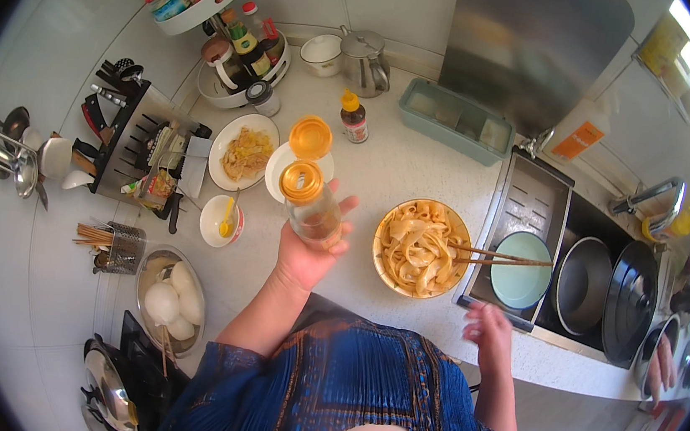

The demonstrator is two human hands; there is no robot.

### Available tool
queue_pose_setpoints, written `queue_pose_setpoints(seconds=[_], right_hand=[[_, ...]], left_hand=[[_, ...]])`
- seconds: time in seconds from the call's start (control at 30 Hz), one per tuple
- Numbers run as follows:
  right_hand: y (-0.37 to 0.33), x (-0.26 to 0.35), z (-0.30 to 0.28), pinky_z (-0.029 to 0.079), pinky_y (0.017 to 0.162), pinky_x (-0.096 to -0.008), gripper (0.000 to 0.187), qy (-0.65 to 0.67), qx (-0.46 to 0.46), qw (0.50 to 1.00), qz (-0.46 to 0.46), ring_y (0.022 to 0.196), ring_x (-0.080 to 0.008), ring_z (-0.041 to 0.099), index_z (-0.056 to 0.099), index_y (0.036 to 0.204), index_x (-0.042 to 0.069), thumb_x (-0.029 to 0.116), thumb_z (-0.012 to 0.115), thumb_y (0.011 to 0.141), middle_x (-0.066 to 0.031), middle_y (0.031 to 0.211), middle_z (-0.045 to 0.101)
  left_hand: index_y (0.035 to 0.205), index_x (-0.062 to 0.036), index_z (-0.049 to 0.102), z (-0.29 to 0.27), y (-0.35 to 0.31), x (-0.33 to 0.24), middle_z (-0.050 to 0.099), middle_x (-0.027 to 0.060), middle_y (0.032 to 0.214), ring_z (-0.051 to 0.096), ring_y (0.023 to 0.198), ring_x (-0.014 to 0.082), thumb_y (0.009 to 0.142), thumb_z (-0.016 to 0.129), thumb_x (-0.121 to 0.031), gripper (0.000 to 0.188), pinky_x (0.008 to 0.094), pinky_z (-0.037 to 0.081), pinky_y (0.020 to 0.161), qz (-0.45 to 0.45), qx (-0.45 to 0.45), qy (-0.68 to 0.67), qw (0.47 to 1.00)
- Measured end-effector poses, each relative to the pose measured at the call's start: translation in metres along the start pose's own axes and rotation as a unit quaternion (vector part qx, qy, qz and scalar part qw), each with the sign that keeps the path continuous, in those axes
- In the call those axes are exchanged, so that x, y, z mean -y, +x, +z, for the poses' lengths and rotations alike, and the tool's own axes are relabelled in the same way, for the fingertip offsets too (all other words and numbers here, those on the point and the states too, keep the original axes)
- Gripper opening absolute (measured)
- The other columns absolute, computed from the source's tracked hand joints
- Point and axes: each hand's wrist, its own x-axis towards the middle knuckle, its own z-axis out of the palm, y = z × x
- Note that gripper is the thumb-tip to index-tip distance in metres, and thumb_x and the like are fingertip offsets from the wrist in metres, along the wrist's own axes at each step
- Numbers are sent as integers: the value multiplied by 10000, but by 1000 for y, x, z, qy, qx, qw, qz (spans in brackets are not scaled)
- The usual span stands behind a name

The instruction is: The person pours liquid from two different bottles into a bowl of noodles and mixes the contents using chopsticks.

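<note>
My left hand (306, 264) is wrapped round a clear shaker jar (317, 219) and holds it above the counter. Its gold flip lid (310, 136) stands up, baring a gold top with holes; brownish contents show low inside. To the right is a patterned bowl of wide, sauce-coated noodles (421, 247). A pair of chopsticks (509, 259) rests in it, pointing right. Near the sink's front edge my right hand (491, 325) hangs in the air, slightly blurred, fingers loosely bent and a little apart, with nothing seen in them.
Behind the jar sit a white plate (275, 176), a plate of yellowish food (224, 165) and a small sauce bottle (354, 118). A small bowl with a yellow spoon (210, 231) stands left. The sink (532, 200) holds a pale green bowl (520, 284) and a dark pan (579, 288).
</note>
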Motion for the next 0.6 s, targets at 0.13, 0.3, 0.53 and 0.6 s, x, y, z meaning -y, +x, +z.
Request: queue_pose_setpoints(seconds=[0.13,0.3,0.53,0.6], right_hand=[[-14,63,50,511,646,-251,232,-99,109,980,-136,679,-125,607,632,1025,-44,140,567,899,-76,816,645],[19,142,159,466,820,-284,355,3,208,916,-342,898,-135,578,611,1120,-37,245,438,991,-75,973,633],[30,175,206,420,891,-310,333,-78,351,847,-392,943,-146,553,631,965,-9,284,474,983,-51,978,610],[28,172,220,432,844,-295,240,-103,366,828,-411,884,-123,553,600,872,20,241,546,951,-27,911,592]], left_hand=[[1395,-158,391,4,-1,5,526,186,1231,560,798,247,935,406,-435,537,301,435,509,-18,-4,22,1000],[1364,-175,441,1,-1,10,548,96,1215,567,832,245,959,385,-481,510,318,431,557,-11,-100,129,987],[1359,-217,452,-7,-18,-14,599,16,1103,565,883,192,969,421,-458,460,335,411,558,29,-177,162,970],[1352,-235,458,-8,-23,-22,605,12,1077,564,867,183,964,432,-459,448,334,409,559,33,-190,146,970]])
